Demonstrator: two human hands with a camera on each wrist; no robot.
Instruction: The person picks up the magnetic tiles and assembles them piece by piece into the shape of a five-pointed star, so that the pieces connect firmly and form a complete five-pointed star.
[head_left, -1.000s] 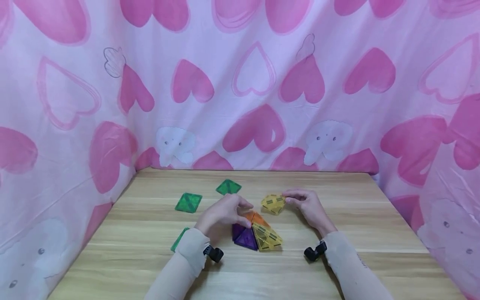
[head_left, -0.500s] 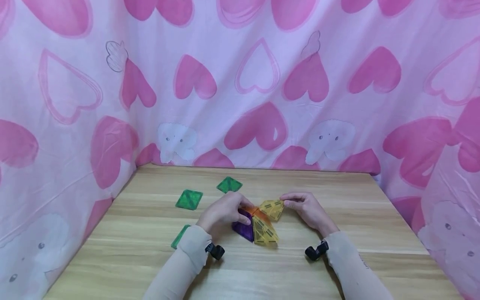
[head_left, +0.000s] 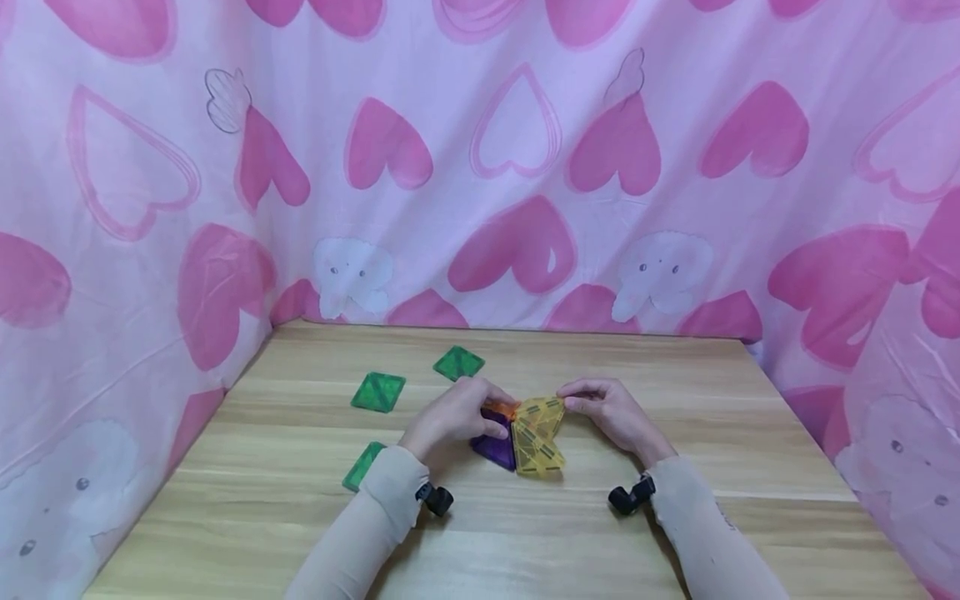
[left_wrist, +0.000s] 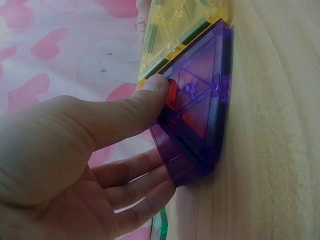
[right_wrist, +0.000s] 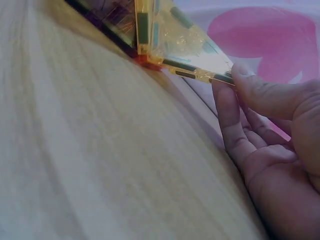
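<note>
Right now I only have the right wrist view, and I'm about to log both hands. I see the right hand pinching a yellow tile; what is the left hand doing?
Observer: The left hand grips the purple tiles, with its thumb on one side and fingers on the other.
Operator: Thanks. My view shows no green at all. Is there any around?
Observer: Yes, three green diamonds lie on the table toward the left hand's side, apart from one another.
</note>
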